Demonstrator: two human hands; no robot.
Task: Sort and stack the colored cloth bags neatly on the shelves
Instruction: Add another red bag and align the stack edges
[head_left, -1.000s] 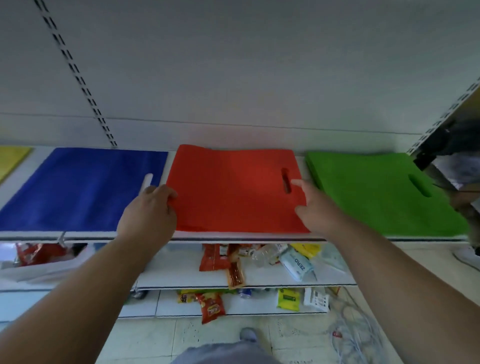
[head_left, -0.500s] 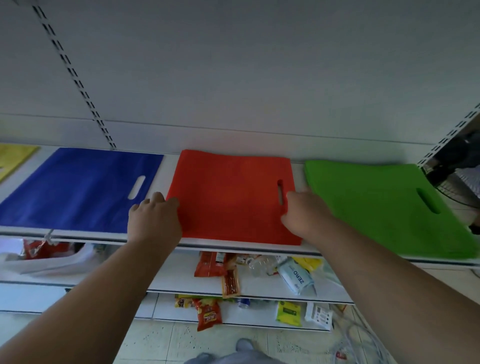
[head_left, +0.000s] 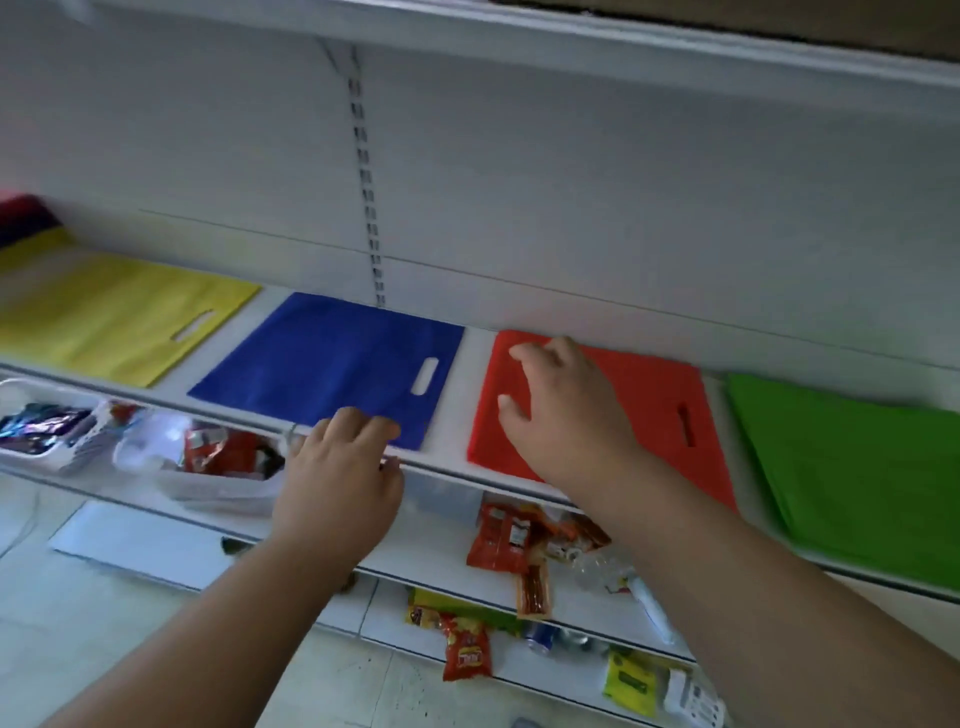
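Flat cloth bags lie side by side on a white shelf (head_left: 447, 457): a yellow bag (head_left: 114, 317), a blue bag (head_left: 332, 364), a red bag (head_left: 660, 400) and a green bag (head_left: 852, 462). More dark folded bags (head_left: 26, 218) show at the far left. My left hand (head_left: 343, 467) rests on the shelf's front edge, fingertips on the blue bag's near corner. My right hand (head_left: 566, 410) lies spread over the left half of the red bag, holding nothing.
Below, a lower shelf holds white plastic bins (head_left: 57, 447) and snack packets (head_left: 504, 535). More packets (head_left: 467, 649) and cans sit on the bottom shelf. A slotted upright (head_left: 366, 176) runs up the back panel, and another shelf hangs overhead.
The view has swung left, bringing the yellow bag in. My left hand moved from the red bag's left edge to the blue bag's corner. My right hand crossed from the red bag's right side to its left half.
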